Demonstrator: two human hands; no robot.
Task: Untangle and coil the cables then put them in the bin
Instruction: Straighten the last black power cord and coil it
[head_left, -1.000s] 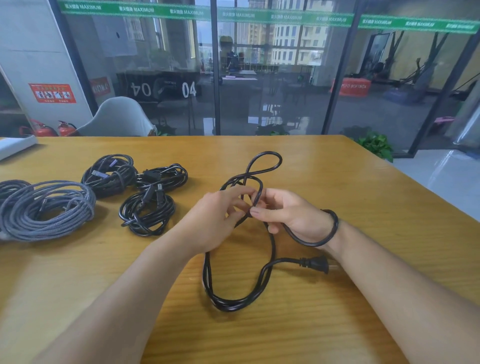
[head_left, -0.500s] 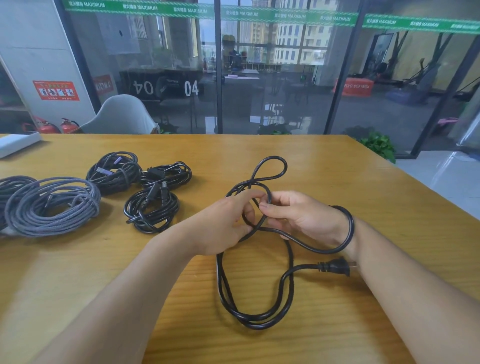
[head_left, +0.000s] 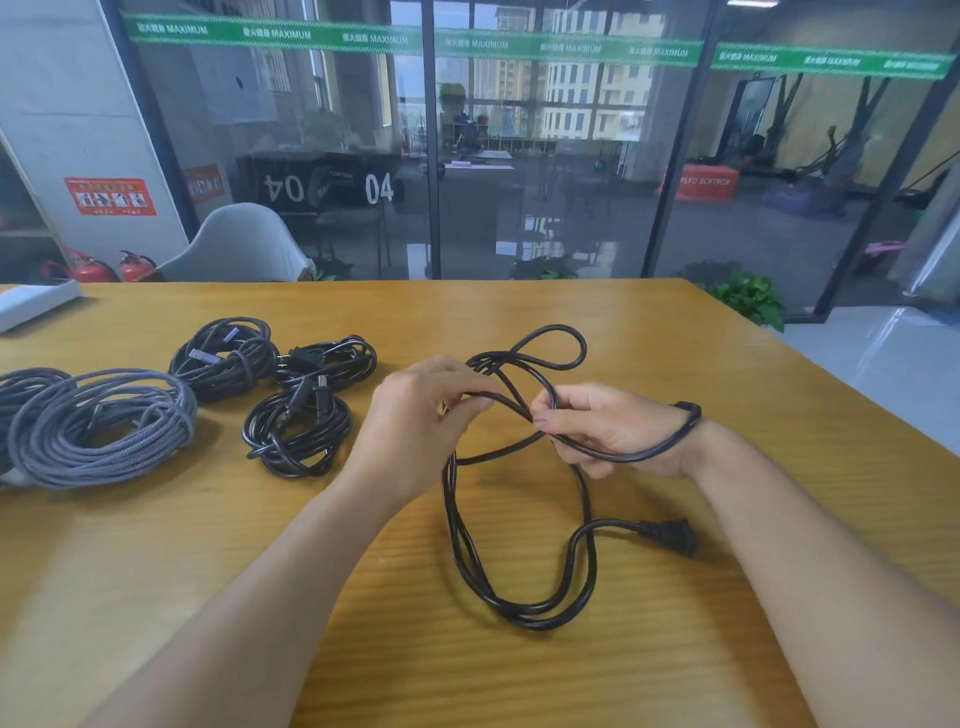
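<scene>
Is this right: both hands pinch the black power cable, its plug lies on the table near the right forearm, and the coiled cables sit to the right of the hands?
Not quite. The head view shows the coiled cables to the left of the hands, not the right. The rest holds: left hand and right hand pinch the black power cable, and its plug lies on the table near the right forearm.

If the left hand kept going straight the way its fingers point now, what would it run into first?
The left hand points right, across the table. Holding strands of the black power cable, it would most likely meet the right hand first, at its fingertips pinching the same cable; depth looks similar.
</scene>
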